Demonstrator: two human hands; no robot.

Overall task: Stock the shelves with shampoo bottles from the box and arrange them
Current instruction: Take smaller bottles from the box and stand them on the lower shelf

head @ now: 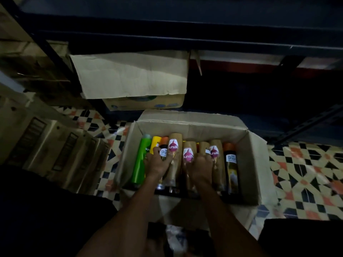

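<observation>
An open cardboard box [259, 164] on the tiled floor holds several shampoo bottles lying side by side: a green one [140, 160] at the left, a yellow one [155, 143], tan Sunsilk bottles [175, 141] and dark orange-capped bottles [230, 164]. My left hand [157, 162] is inside the box, fingers curled around the dark orange-capped bottle [164, 145] between the yellow and tan ones. My right hand [202, 167] closes over a tan bottle [204, 145] near the middle. Dark shelves [204, 30] run across the top of the view.
A second cardboard box [130, 75] with a raised flap stands behind, under the shelf. Flat packed cartons [55, 151] lie at the left. The floor [306, 173] has patterned tiles. Dark clothing fills the lower corners.
</observation>
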